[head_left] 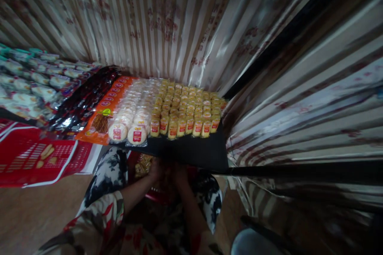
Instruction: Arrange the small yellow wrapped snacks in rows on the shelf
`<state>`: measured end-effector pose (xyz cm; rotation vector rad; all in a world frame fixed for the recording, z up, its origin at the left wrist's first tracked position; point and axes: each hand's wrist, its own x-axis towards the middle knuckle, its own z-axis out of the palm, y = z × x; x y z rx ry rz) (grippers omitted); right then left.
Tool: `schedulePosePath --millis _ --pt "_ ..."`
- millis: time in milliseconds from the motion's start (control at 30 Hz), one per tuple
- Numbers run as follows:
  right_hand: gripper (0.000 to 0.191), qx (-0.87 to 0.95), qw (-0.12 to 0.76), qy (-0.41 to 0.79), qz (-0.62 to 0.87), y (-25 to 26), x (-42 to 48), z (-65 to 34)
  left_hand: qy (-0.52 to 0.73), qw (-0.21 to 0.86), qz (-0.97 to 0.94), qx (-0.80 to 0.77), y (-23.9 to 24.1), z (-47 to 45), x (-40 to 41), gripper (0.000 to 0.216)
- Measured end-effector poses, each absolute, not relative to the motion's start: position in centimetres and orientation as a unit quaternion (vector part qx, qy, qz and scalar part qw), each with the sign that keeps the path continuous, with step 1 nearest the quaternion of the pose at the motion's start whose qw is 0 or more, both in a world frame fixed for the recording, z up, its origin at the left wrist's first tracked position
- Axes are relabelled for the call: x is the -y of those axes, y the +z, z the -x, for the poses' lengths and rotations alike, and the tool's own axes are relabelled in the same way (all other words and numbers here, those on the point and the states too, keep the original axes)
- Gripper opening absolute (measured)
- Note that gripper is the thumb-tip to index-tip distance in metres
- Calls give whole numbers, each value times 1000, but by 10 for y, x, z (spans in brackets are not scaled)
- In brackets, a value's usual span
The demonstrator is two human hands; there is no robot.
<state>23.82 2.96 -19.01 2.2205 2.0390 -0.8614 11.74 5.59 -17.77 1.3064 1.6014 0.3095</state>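
My left hand (155,170) and my right hand (179,176) reach in under the front edge of a dark shelf. A red basket (158,197) sits between my knees, and both hands are at it. Small yellow wrapped packs (143,166) lie in the basket beside my left hand. Shadow and the shelf edge hide my fingers, so whatever they touch does not show. Above them on the shelf stand rows of yellow wrapped snack packs (185,111). Left of these are stacks of round white crackers (137,133) in clear wrap.
An orange snack bag (100,125), dark glossy packets (80,101) and white packets (38,79) fill the shelf's left part. The black shelf (194,151) ends at a dark post. A red printed sheet (38,155) hangs at left. Striped curtains (167,20) close off the back and right.
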Motion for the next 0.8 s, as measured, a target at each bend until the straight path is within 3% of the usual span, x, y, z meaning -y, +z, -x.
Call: schedulePosePath --millis 267,500,800 --pt "51 -636 -166 -304 -689 -152 -12 -241 219 511 -547 -627 -148 -106 -31 40" --pt "44 -633 -191 -284 -695 -126 1 -242 251 498 -581 -593 -135 -91 -16 43" --pt "44 -609 -214 -341 -684 -88 7 -250 291 486 -615 -548 -93 -87 -24 23"
